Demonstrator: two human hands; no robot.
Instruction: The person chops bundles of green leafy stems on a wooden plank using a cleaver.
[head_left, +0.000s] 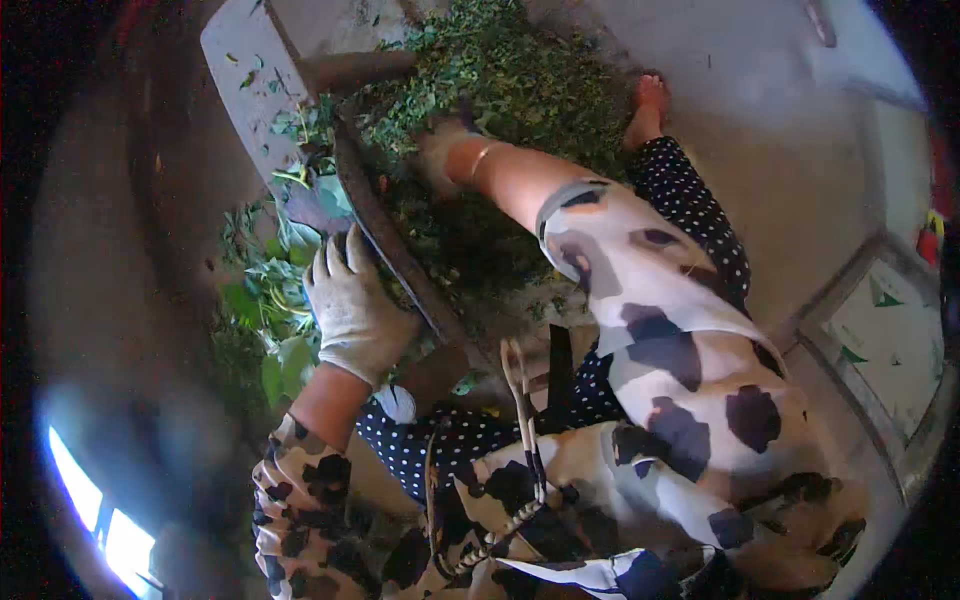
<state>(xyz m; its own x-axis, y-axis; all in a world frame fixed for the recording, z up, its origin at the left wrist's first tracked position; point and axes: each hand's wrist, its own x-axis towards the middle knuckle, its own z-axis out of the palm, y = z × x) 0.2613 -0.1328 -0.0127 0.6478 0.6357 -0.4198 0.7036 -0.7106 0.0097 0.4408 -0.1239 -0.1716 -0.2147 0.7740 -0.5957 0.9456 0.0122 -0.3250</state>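
Note:
My left hand [358, 312], in a pale work glove, lies with its fingers stretched out and apart. Its fingertips touch the leafy green stems [285, 290] beside a long, dark, curved blade-like bar [385, 240]. Beyond the bar, my right hand [440, 155] reaches into a heap of chopped green leaves [530, 90]. That hand is blurred and its fingers are partly hidden among the greenery, so what they hold does not show.
A pale wooden plank [255, 75] with leaf scraps runs along the bar's upper left. My bare foot [648, 105] rests beside the heap. On the right stands a framed panel [885, 330] on the floor. A bright window [125, 545] shows at lower left.

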